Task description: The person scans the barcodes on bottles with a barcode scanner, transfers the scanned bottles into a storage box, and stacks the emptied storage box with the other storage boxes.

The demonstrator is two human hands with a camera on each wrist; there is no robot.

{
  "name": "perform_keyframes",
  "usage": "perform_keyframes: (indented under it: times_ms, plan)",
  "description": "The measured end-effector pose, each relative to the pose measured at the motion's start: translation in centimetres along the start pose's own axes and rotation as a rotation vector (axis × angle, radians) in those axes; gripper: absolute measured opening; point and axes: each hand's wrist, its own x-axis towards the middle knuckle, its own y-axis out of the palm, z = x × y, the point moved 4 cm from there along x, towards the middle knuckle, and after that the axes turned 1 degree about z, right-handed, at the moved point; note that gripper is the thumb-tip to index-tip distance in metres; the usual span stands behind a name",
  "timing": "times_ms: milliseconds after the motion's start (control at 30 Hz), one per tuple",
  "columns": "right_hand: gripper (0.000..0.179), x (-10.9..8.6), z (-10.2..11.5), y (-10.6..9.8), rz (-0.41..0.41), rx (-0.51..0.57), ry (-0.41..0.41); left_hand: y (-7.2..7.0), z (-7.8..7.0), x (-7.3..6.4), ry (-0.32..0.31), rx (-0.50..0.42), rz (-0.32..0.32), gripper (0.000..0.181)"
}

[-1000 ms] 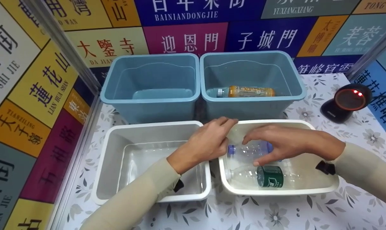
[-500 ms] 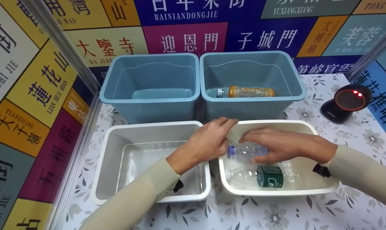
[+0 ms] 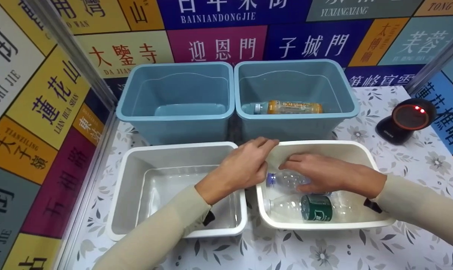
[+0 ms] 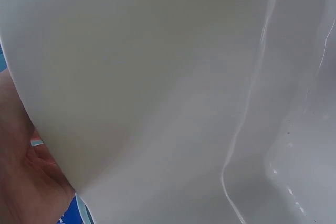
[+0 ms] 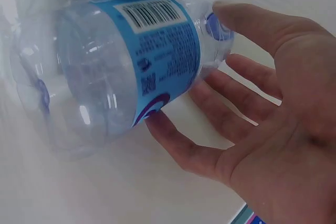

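My right hand (image 3: pixel 324 174) is down in the right white bin (image 3: pixel 365 226), over a clear plastic bottle (image 3: pixel 288 180) with a purple-blue cap. In the right wrist view, the thumb lies along one side of this bottle (image 5: pixel 94 72) and the fingers curve round the other, by its blue barcode label. A second clear bottle with a green label (image 3: pixel 316 208) lies alongside, nearer the front. My left hand (image 3: pixel 241 165) grips the right white bin's rim at its far left corner, fingers curled over; in the left wrist view that hand (image 4: pixel 31 182) is partly hidden behind a bin wall.
The left white bin (image 3: pixel 116 187) stands beneath the left forearm. Behind are two blue bins, the left (image 3: pixel 174 119) and the right (image 3: pixel 297 117), which holds an orange-labelled bottle (image 3: pixel 296 107). A black scanner (image 3: pixel 402 120) with red lights stands at right. Printed walls enclose the table.
My right hand has moved left and lower over the purple-capped bottle, its fingers closing round it. The left hand has stayed at the rim.
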Motion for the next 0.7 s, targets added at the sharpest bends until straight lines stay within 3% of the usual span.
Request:
perform_keyframes:
  times_ms: [300,700]
  plan:
    - [0.068,0.09,0.00,0.93,0.072,0.047,0.028,-0.05,-0.08,-0.08,-0.001,-0.007,0.013,0.057]
    - [0.065,-0.36,-0.06,0.81,0.063,0.098,0.037,-0.07,-0.01,-0.11,0.012,-0.009,-0.006,0.057]
